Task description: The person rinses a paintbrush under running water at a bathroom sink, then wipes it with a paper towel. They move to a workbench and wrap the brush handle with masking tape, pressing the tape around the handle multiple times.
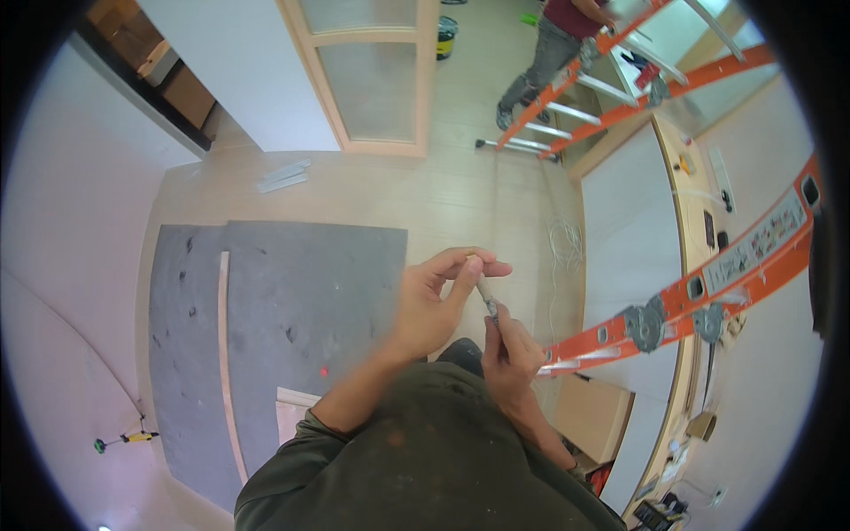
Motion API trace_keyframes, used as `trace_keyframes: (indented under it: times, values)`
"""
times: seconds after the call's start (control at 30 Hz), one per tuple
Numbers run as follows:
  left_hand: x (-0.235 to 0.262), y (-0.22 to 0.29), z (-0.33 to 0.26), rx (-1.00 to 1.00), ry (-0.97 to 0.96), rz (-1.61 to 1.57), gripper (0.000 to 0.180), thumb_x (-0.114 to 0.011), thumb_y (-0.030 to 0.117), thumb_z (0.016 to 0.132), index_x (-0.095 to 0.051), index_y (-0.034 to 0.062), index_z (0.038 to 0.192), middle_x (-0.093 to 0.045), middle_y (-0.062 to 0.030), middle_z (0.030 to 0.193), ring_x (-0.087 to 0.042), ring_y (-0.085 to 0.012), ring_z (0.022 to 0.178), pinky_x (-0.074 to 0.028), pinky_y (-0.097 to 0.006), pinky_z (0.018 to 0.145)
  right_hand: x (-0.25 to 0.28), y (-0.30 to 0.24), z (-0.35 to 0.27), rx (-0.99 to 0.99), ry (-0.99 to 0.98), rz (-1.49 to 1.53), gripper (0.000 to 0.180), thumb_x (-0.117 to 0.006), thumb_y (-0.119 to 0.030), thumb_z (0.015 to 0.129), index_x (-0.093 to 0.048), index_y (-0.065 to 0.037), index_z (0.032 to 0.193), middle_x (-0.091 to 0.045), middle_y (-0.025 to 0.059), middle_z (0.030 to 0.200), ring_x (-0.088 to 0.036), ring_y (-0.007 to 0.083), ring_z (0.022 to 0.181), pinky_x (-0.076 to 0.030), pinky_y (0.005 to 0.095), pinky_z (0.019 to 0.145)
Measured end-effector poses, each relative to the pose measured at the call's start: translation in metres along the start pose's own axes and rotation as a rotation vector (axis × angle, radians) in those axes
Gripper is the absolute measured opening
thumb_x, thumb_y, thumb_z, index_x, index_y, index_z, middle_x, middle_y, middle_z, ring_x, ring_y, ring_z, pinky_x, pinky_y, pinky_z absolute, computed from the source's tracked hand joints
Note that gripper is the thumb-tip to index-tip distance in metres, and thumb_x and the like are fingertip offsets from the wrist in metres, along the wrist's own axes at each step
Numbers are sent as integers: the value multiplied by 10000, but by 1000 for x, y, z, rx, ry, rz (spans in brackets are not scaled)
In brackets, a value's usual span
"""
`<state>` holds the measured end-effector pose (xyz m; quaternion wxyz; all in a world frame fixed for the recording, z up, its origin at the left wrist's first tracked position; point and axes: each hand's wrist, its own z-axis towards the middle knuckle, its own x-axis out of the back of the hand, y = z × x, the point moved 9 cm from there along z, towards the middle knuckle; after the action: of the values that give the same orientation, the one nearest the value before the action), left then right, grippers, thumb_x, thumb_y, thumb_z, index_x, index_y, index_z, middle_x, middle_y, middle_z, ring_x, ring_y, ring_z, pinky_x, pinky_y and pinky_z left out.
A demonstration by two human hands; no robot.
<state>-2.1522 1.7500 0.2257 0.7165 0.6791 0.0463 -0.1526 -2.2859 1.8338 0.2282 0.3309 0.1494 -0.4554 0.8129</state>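
the left hand [436, 305] is raised over the floor [460, 199], thumb and forefinger pressed together on the upper tip of a thin pale stick [482, 285] — a small rod-like piece whose kind cannot be told at this size. the right hand [511, 352] sits just below and to the right of the left hand, fingers curled shut around the lower end of the same stick, where a small grey fitting [491, 307] shows between the two hands. the stick runs slanted from the left fingertips down to the right fist, held in the air above the person's dark green sleeve [354, 403] and chest. relative to the stick: a large grey mat [310, 292] lies on the floor to the left, with a long pale wooden strip [226, 354] laid across it and a red laser dot [324, 371] on its surface. an orange ladder [708, 283] stands close to the right, its rail passing just behind the right hand. a second orange ladder [602, 80] stands well apart toward the top, with another person [553, 49] beside it — only legs and torso are in view. a glazed wooden door [372, 80] stands toward the top left, and a dark bucket [446, 37] sits beyond it. a curved pale bench [686, 203] carrying small tools runs along the far right.
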Motion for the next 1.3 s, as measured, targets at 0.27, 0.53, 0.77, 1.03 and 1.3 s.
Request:
trace_keyframes:
  times: [0.27,0.53,0.77,1.03,1.3]
  values:
    - [51,-10,59,18,205,71,290,-525,171,1069,-645,-71,1172,-737,-186,1065,-698,-213,1071,-517,-320,921,-60,18,66,71,-46,-15,378,-719,61,847,-692,-13,1216,-607,97,707,-579,205,554,-456,350,503]
    - [70,-32,187,11,272,-142,286,-528,204,1066,-661,-33,1153,-700,-212,1190,-660,-295,1167,-507,-412,996,-117,93,172,67,-58,138,342,-742,21,848,-720,-47,1183,-614,93,720,-550,205,532,-444,335,502]
    - [72,-26,326,-24,-40,-349,336,-644,286,1000,-659,11,1194,-663,-197,1285,-588,-347,1266,-465,-431,1051,-151,185,279,-303,-343,677,220,-720,-43,913,-740,-8,1129,-623,15,697,-508,56,576,-384,248,503]
    - [32,-23,434,-54,-345,-251,359,-689,288,966,-700,-1,1179,-738,-159,1127,-662,-370,1139,-481,-507,1005,-168,224,361,-575,-476,984,205,-691,-31,943,-740,11,1137,-668,-9,795,-548,27,682,-414,196,564]
    - [54,-38,577,-30,-310,-318,197,-660,106,967,-734,-59,1044,-737,-223,1034,-682,-363,1087,-511,-491,989,-217,275,460,-612,-384,931,220,-688,-22,946,-732,8,1159,-654,-20,798,-543,26,683,-417,196,568]
